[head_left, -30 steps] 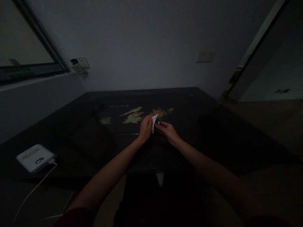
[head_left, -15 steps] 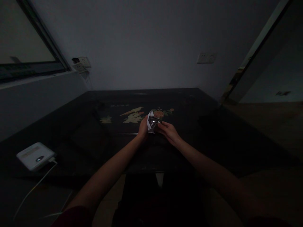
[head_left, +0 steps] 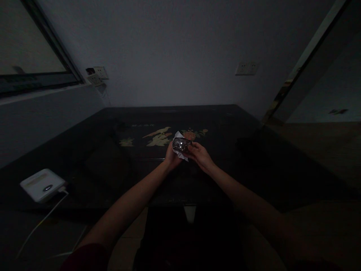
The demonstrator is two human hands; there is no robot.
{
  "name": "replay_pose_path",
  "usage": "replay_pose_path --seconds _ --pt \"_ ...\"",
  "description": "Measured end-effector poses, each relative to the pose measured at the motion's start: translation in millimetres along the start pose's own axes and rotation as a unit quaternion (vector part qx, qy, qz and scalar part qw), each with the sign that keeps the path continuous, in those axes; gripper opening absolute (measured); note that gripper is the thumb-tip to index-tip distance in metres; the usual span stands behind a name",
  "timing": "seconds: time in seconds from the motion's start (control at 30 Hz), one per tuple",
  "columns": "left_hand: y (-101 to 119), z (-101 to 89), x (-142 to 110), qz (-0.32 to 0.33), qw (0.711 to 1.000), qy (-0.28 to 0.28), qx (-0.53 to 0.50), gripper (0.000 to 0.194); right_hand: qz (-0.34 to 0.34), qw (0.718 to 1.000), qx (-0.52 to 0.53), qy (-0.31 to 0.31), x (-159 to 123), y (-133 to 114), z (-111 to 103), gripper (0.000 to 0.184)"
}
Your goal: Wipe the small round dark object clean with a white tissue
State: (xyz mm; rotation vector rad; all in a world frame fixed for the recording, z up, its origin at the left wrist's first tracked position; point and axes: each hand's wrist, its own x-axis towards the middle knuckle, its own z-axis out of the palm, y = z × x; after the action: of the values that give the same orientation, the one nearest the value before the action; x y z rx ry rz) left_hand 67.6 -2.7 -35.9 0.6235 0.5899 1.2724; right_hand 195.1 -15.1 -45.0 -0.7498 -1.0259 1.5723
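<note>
Evidently, the item under examination is a glossy dark object [head_left: 181, 144], rounded in outline, set between the two hands above the middle of the black table [head_left: 191, 184], just near of the painted bird [head_left: 158, 140]. A white sheet [head_left: 177, 134], apparently thin and crumpled, lies behind and under it, showing at its far and near edges. In the inspector's judgement the object is light and stiff; its shine suggests a smooth, somewhat slippery surface that may scratch or crack if dropped, though the material cannot be confirmed in this dim light. The rim at its right end appears the soundest hold, with support from below at the left. The right hand [head_left: 199, 153] pinches that right end, thumb on the near upper face and fingers on the far side. The left hand [head_left: 171, 157] is cupped about the sheet and the object's left side; how its fingers lie underneath cannot be told. Both forearms reach forward from the near edge and converge, wrists raised slightly, palms turned inward.
</note>
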Motion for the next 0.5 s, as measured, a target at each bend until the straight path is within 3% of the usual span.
replay_pose_path --seconds 0.27,0.5 --pt "-2.2 -10.8 6.1 -0.006 1.000 0.018 -0.021 0.026 -0.033 0.993 -0.111 0.017 3.1 1.4 -4.3 0.044" --pt "-3.5 -7.2 8.0 0.025 0.999 0.038 -0.027 0.027 -0.049 0.987 -0.100 0.119 7.5 4.4 -10.3 0.041"
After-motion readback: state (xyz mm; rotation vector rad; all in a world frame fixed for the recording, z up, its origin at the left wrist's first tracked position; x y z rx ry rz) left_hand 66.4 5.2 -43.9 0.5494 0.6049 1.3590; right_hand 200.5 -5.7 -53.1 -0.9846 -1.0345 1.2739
